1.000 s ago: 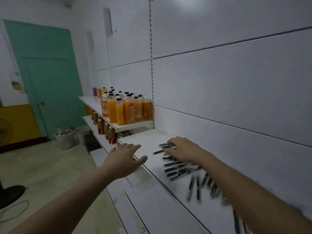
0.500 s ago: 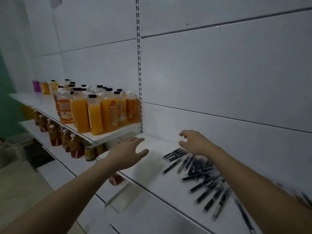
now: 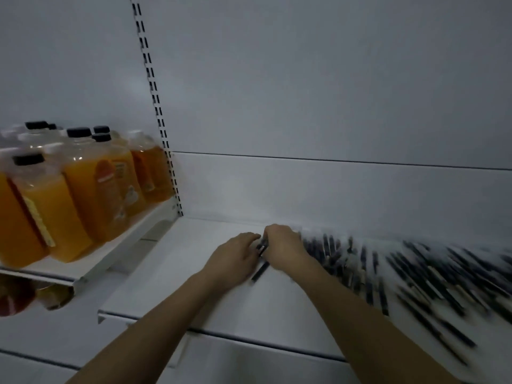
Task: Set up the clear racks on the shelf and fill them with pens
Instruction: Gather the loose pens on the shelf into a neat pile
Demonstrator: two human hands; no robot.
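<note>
White slotted-upright wall panel behind; flat white metal shelf [image 3: 171,286] in front, dim light, right half of the view motion-blurred.

Change: half a second back the two hands were apart and raised above the shelf, fingers spread, holding nothing. Now both are down on the shelf and nearly touching. The left hand [image 3: 235,257] lies palm-down, fingers fairly straight. The right hand [image 3: 282,249] is curled over, fingertips down; a few slim black pens [image 3: 261,249] show in the gap between the hands, one pen trailing toward the body. Whether either hand actually grips them cannot be told.

The main scatter of black pens [image 3: 388,273] spreads to the right of the right hand. Orange juice bottles with black caps [image 3: 91,187] stand on the adjoining shelf, left of the left hand.

No clear racks in view. Judgement: the pens are being gathered up; rack set-up not yet done.
</note>
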